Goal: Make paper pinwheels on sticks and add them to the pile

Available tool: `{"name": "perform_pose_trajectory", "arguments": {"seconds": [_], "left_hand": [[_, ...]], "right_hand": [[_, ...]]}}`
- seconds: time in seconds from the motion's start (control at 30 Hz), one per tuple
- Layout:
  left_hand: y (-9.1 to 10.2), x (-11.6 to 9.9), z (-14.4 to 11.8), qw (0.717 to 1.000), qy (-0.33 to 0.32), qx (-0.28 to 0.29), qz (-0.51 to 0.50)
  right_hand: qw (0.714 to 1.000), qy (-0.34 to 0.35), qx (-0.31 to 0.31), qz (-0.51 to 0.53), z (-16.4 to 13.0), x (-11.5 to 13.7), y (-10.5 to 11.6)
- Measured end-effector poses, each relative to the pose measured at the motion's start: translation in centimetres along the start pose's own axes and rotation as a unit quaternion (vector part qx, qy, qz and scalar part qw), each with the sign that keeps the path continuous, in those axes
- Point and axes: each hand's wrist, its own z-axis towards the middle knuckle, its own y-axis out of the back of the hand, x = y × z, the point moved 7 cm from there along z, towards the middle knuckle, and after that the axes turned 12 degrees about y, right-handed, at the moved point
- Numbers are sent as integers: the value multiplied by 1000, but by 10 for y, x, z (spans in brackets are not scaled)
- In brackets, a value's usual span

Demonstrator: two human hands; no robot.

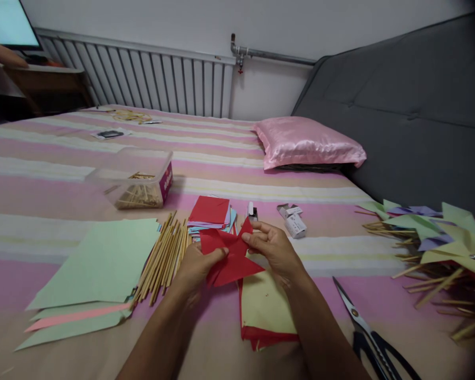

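Both of my hands hold a red paper piece [231, 258] with folded points, above the striped bedspread [229, 174]. My left hand [198, 266] pinches its left side; my right hand [271, 245] pinches a point near its top right. Below them lies a stack of yellow and red paper sheets [267, 311]. A small pile of red and blue paper squares [211, 214] sits just beyond my hands. A bundle of wooden sticks [164, 258] lies left of my left hand.
Green and pink sheets [97, 269] lie at left. A clear plastic box of sticks [136, 179] stands behind them. Scissors [370, 332] lie at right, finished paper pinwheels [439, 243] further right. A small white box [295, 224], pink pillow [304, 140], grey headboard, radiator. Another person's hand [3, 53] far left.
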Motion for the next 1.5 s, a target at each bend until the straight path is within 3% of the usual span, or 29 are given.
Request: {"name": "perform_pose_trajectory", "arguments": {"seconds": [0.2, 0.4, 0.5, 0.57, 0.67, 0.77, 0.97, 1.33, 1.5], "left_hand": [[1, 1, 1, 1000, 9, -13, -3], [14, 1, 5, 997, -14, -53, -55], [22, -1, 8, 993, -33, -73, -90], [26, -3, 10, 989, -37, -84, -115], [30, -3, 10, 983, -19, -103, -150], [27, 0, 9, 980, 24, -98, -169], [22, 0, 6, 979, 31, -92, -180], [20, -3, 3, 980, -36, -81, -177], [16, -5, 4, 983, -71, -60, -155]], "right_hand": [[995, 50, -79, -16, 2, 9, 9], [965, 206, -153, -55, -4, 37, 15], [968, 226, -73, -85, -8, 45, 4], [973, 197, 35, -116, -10, 41, -11], [957, 131, 190, -176, -16, 25, -32], [941, 115, 235, -213, -18, 13, -41], [939, 164, 188, -238, -13, 12, -39], [980, 116, 74, -143, -8, 6, -33], [976, 144, 11, -162, -6, 8, -30]]}}
